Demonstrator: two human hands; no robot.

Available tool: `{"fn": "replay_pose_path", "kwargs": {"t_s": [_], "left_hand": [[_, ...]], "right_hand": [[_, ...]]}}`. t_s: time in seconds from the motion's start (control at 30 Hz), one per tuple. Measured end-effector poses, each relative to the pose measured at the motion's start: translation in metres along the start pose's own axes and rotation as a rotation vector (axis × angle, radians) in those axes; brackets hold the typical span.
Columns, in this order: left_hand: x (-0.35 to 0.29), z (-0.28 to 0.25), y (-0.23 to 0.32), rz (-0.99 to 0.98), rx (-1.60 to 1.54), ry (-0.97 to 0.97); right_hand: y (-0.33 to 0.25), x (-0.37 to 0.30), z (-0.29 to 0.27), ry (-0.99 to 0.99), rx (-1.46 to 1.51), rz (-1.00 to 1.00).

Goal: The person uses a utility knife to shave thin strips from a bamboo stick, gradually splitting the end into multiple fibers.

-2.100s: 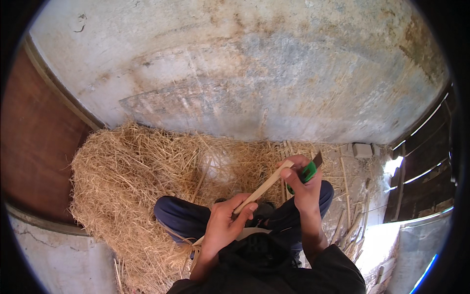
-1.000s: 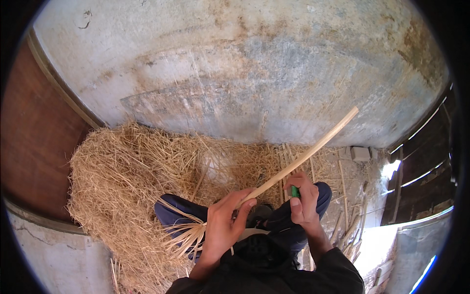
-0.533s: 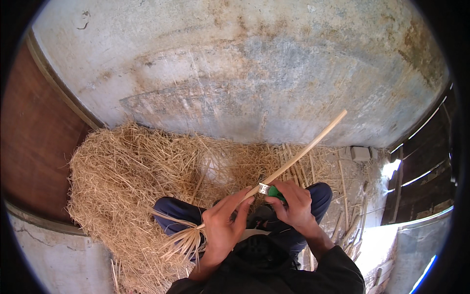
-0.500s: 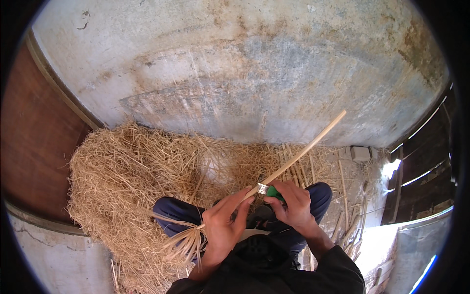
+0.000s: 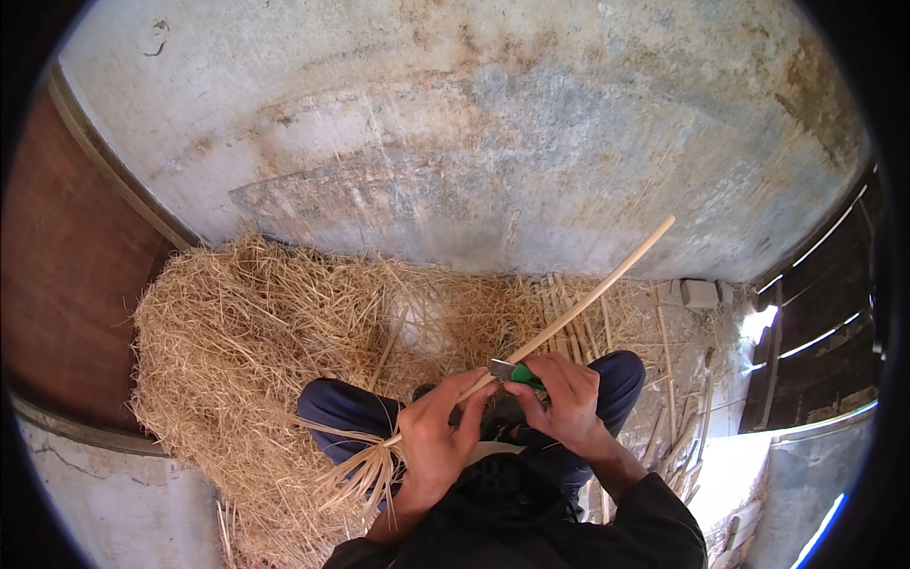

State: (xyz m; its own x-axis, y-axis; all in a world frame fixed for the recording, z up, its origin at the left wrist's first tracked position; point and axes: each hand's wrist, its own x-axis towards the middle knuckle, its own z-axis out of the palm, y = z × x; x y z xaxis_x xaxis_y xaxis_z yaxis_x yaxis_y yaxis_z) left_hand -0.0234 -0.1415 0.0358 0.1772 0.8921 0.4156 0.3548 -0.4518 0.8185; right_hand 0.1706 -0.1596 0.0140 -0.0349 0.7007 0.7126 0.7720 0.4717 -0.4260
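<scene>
2 hands are clamped tight: the left hand (image 5: 434,436) round a pale stick (image 5: 590,294), hiding part of it, the right hand (image 5: 566,391) round a green knife (image 5: 524,376), covering most of its handle. The stick slants above the knees (image 5: 620,377); whether the blade (image 5: 501,367) bites it is unclear. 1 shoe (image 5: 511,410) between is partly hidden.

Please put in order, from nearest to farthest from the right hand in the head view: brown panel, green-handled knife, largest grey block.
1. Green-handled knife: held in the right hand.
2. Largest grey block: by the wall, right side.
3. Brown panel: far left.
</scene>
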Motion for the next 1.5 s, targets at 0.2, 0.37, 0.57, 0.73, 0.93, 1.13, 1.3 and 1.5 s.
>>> {"fn": "replay_pose_path", "kwargs": {"t_s": [0.2,0.37,0.57,0.73,0.93,1.13,1.3,1.5], "left_hand": [[0.001,0.000,0.004,-0.024,-0.013,-0.006],[0.001,0.000,0.006,-0.061,-0.029,-0.018],[0.002,0.002,0.003,-0.021,-0.070,0.001],[0.003,-0.003,0.013,-0.066,-0.048,-0.026],[0.001,-0.003,0.016,-0.074,-0.066,-0.013],[-0.007,-0.015,0.005,-0.024,0.030,0.041],[-0.023,-0.044,-0.019,-0.150,0.052,0.098],[-0.012,-0.045,-0.028,-0.163,0.092,0.096]], "right_hand": [[0.001,0.001,-0.002,0.010,-0.011,-0.006],[0.003,0.002,-0.005,0.006,-0.042,-0.017],[0.004,0.007,-0.010,0.005,-0.072,-0.039],[0.009,0.009,-0.015,0.053,-0.085,-0.038],[0.010,0.008,-0.021,0.056,-0.105,-0.039],[0.030,0.013,-0.027,0.160,-0.122,0.038],[0.103,0.031,-0.088,0.425,-0.248,0.511],[0.089,0.019,-0.072,0.385,-0.148,0.363]]}}
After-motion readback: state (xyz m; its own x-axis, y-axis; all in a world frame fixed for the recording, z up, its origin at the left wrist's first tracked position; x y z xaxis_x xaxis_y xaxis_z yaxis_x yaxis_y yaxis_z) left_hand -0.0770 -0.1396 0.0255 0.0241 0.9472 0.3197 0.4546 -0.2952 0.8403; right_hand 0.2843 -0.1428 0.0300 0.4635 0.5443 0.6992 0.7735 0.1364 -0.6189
